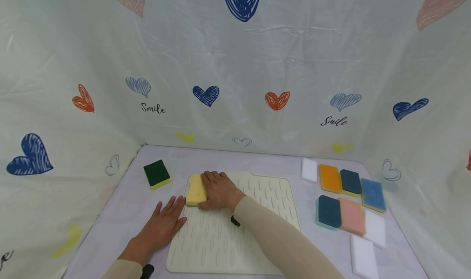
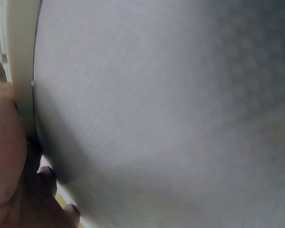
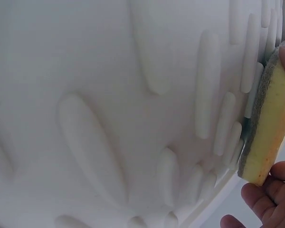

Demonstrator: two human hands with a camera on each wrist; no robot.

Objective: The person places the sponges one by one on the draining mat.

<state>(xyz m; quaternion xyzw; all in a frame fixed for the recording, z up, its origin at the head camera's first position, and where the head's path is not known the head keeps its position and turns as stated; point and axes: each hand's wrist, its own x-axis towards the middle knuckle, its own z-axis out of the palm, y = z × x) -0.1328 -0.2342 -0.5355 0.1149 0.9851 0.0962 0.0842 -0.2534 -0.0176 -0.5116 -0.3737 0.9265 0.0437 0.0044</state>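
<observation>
My right hand (image 1: 220, 191) holds a yellow sponge (image 1: 196, 190) on the upper left corner of a cream drying mat (image 1: 235, 246) with raised ridges. In the right wrist view the sponge (image 3: 268, 123) stands with its dark grey scouring side against the mat's ridges; a thumb and fingertips touch its ends. Flat beside the mat's left edge lies my left hand (image 1: 162, 226), fingers straight, fingertips close to the sponge and thumb over the mat's edge. The left wrist view shows mostly blurred tabletop, with part of the left hand (image 2: 7, 147) at its left side.
A dark green and yellow sponge (image 1: 157, 174) lies at the table's far left. On the right are several sponges, among them orange (image 1: 330, 178), blue (image 1: 373, 194) and pink (image 1: 352, 216) ones, plus white pads (image 1: 363, 256). A heart-printed curtain (image 1: 235, 58) surrounds the table.
</observation>
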